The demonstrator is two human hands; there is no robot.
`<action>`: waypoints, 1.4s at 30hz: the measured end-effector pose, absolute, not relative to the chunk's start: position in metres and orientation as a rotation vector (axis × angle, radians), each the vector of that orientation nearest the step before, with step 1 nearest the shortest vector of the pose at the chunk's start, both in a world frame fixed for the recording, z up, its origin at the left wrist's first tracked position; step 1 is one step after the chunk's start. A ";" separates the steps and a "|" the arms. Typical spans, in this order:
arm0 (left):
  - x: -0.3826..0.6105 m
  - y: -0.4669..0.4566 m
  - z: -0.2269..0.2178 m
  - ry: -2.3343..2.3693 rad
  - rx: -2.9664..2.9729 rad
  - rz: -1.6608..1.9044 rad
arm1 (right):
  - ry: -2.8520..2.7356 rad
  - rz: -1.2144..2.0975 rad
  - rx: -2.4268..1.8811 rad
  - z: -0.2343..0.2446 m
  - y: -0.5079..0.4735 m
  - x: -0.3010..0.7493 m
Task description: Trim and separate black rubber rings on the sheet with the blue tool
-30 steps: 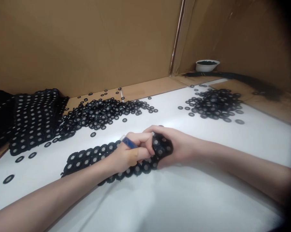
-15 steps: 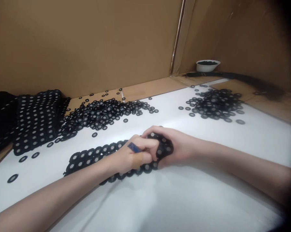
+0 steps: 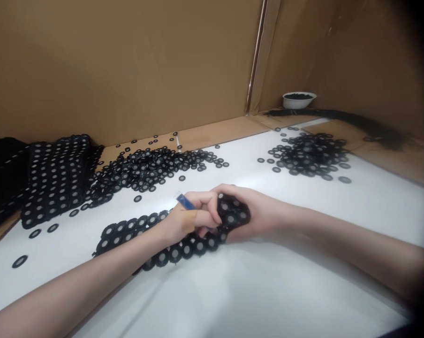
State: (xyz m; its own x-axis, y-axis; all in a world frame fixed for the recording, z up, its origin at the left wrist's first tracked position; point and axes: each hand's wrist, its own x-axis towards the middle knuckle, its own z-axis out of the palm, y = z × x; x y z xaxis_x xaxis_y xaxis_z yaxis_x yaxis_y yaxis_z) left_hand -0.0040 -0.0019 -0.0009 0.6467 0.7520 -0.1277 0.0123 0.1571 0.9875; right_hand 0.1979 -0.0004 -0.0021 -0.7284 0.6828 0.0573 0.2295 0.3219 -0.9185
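Note:
A mat of joined black rings with pale centres [image 3: 162, 257] lies on the white tabletop [image 3: 261, 286]. Its right end is curled up and gripped by my right hand [image 3: 259, 209], thumb below and fingers above. My left hand [image 3: 191, 218], with a tan strip round one finger, is closed around a slim blue-handled tool [image 3: 185, 202]. The handle's clear end sticks out above the knuckles. The tool's working tip is hidden by my fingers, which are at the curled rings. Part of the mat is covered by my left forearm.
Loose black rings form one heap [image 3: 141, 169] behind the mat and another heap [image 3: 308, 154] at the back right. A larger ring mat [image 3: 57, 178] stands at the left. By the cardboard wall are a white bowl [image 3: 298, 102] and a bundle of dark strands [image 3: 352, 122].
My left hand has turned and shifted slightly left, so more of the blue handle shows, its clear end included. My right hand keeps its grip on the mat's curled end.

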 end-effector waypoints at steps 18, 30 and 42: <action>-0.015 -0.017 0.007 0.961 1.147 1.071 | -2.419 1.289 -0.894 0.020 -0.003 0.212; -0.015 0.001 0.000 1.026 1.354 0.980 | -2.483 1.206 -0.979 0.021 0.000 0.215; -0.013 0.006 -0.008 0.920 1.507 0.888 | -2.252 0.972 -1.041 0.001 0.004 0.200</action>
